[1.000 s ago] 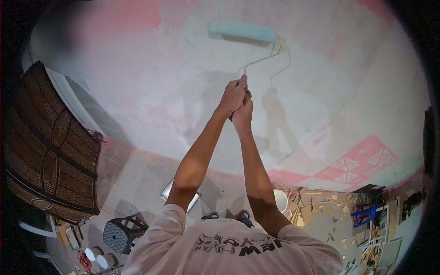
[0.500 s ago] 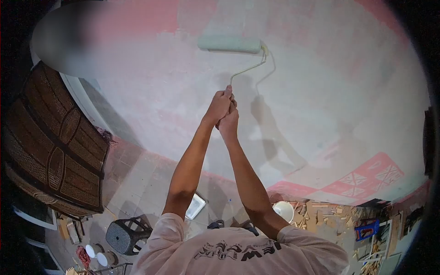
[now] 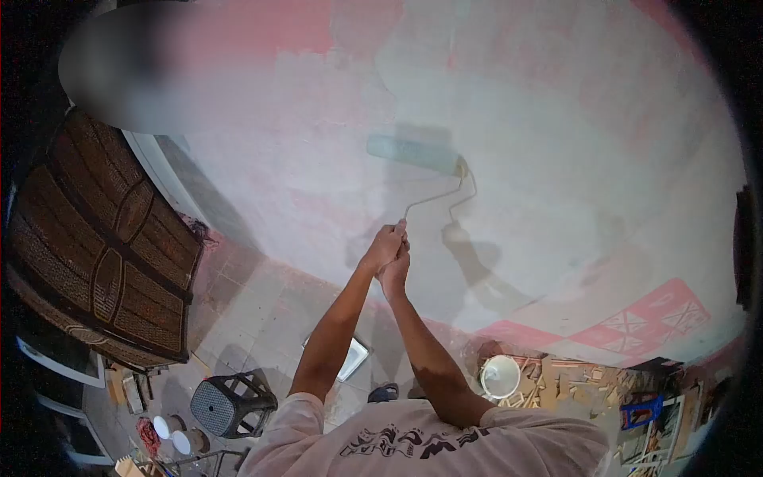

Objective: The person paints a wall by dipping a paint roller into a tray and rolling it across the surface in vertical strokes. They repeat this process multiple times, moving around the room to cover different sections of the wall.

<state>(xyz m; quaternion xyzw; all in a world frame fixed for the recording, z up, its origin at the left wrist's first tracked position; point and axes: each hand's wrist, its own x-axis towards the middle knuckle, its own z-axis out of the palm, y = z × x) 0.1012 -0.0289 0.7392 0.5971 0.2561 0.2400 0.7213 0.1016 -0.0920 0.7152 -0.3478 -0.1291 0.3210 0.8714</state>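
Both of my hands are wrapped round the handle of a paint roller [image 3: 415, 155]. My left hand [image 3: 386, 246] grips the upper part of the handle, and my right hand [image 3: 395, 273] closes on it just below, the two touching. The handle itself is mostly hidden by my fingers. A thin bent wire frame runs up from my hands to the right end of the pale green roller sleeve. The sleeve lies against the wall [image 3: 318, 183], tilted slightly down to the right. Whitish paint covers much of the wall, with pink showing through, strongest at the upper left.
A carved brown wooden panel [image 3: 103, 246] stands at left. On the floor are a dark plastic stool [image 3: 226, 407], a white tray [image 3: 354, 359], a white bucket [image 3: 500, 376] and scattered wood pieces [image 3: 584, 381]. A pink patterned band [image 3: 636, 322] crosses the lower right wall.
The roller has moved down the wall and slightly right, with both my hands lowered along with it. The sleeve tilts more now.
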